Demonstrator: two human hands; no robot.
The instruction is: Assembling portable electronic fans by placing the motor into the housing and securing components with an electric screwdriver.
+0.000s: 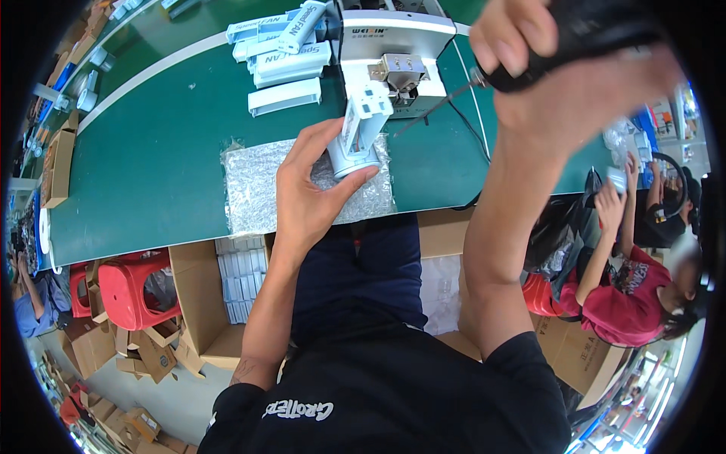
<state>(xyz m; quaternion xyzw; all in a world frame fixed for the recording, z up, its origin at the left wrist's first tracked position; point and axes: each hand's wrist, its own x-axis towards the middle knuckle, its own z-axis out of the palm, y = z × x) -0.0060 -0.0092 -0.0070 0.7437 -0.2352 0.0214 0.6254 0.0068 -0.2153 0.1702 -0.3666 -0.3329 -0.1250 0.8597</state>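
So there's this pale blue-white plastic housing, a slotted rectangular frame on a round base (366, 136), tilted a bit at the near side of the long green table (151, 166); it's right above a sheet of clear bubble wrap (253, 185), though I can't tell if the base touches it; the left hand (311, 178) has it pinched, thumb on the round base, fingers up the side; the right hand (560, 98) is wrapped around a chunky black power screwdriver (582, 34), its thin metal bit (439, 107) angled down toward the housing, tip just beside it, not touching; right behind sits a boxy silver-and-black metal machine (363, 57); to its left there's a messy pile of pale blue rectangular plastic casings (291, 64); off right, someone in a dark red T-shirt (624, 299) holds up a pale part (617, 179).
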